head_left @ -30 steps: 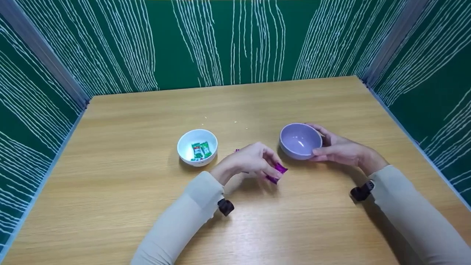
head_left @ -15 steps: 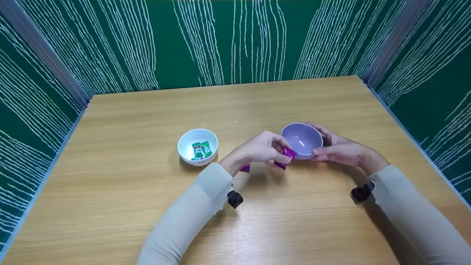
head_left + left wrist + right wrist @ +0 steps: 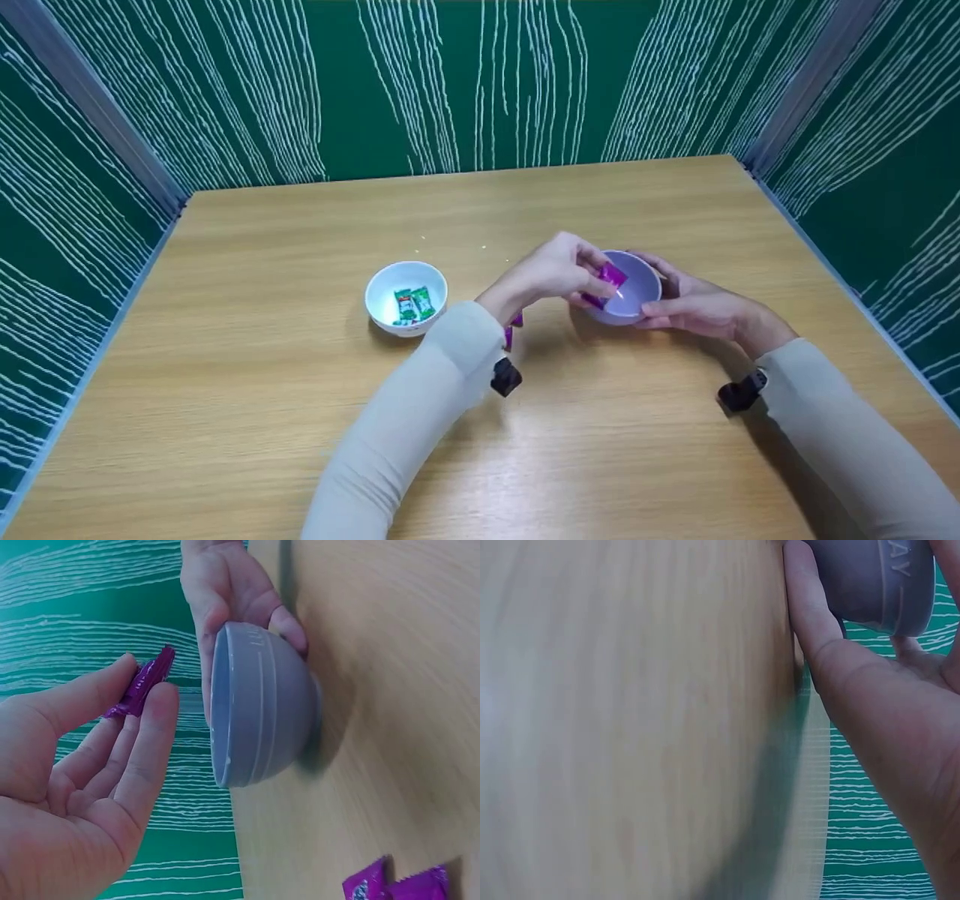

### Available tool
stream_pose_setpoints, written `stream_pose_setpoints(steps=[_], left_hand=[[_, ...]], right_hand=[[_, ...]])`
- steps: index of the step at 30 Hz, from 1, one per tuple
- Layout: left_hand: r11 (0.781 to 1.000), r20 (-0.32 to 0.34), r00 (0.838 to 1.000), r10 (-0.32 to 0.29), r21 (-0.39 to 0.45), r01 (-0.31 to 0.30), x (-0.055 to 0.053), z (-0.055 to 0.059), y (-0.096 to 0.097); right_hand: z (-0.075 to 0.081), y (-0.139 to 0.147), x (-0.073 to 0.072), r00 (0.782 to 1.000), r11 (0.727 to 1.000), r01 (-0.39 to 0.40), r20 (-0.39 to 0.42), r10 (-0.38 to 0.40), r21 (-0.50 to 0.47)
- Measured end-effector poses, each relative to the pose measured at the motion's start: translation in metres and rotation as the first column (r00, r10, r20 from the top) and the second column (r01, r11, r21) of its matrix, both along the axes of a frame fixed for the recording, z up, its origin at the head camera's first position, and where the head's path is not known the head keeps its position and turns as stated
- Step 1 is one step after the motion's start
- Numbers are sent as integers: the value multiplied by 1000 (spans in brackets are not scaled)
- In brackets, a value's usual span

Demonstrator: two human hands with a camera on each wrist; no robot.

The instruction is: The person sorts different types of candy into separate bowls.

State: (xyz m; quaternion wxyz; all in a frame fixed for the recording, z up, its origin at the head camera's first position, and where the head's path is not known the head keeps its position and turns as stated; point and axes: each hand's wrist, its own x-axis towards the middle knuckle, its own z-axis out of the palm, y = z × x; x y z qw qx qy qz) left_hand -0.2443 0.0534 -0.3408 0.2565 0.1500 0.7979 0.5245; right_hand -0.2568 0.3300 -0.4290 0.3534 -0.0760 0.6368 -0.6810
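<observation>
Between thumb and fingers my left hand (image 3: 559, 268) pinches a purple-wrapped candy (image 3: 613, 275), held at the near-left rim of the purple bowl (image 3: 637, 289). In the left wrist view the wrapped candy (image 3: 144, 682) is in the air, apart from the bowl (image 3: 262, 705). My right hand (image 3: 694, 306) grips that bowl from its right side, thumb at the near wall and fingers behind. The bowl stands upright on the table. More purple-wrapped candies (image 3: 416, 886) lie on the table, partly hidden by my left forearm in the head view.
A white bowl (image 3: 381, 289) with several green-wrapped candies (image 3: 414, 304) stands to the left on the wooden table (image 3: 225, 360). Tiny pale crumbs (image 3: 484, 247) lie behind. Green walls with white lines (image 3: 517, 82) enclose the table's back and sides.
My left hand has carried the purple-wrapped candy forward and right, from the table to over the purple bowl's rim. My right hand and the bowl have stayed in place.
</observation>
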Motion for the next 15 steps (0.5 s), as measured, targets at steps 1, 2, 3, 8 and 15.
stream_pose_setpoints(steps=[1,2,3,8,15], left_hand=[[1000,-8,1000,8,-6,-8,-1,1,2],[1000,-10,1000,17,-10,-18,-1,2,4],[1000,-17,1000,25,-16,-26,-2,2,6],[997,-34,998,61,-41,-62,-6,1,14],[989,3,993,119,-89,-119,-11,-1,21]], right_hand=[[0,0,0,1000,1000,-2,-1,2,3],[-1,0,0,1000,1000,-4,-4,4,3],[-1,0,0,1000,1000,-5,-5,6,3],[-1,1,-1,1000,1000,-2,-7,2,-4],[-2,0,-1,1000,1000,-13,-20,13,2]])
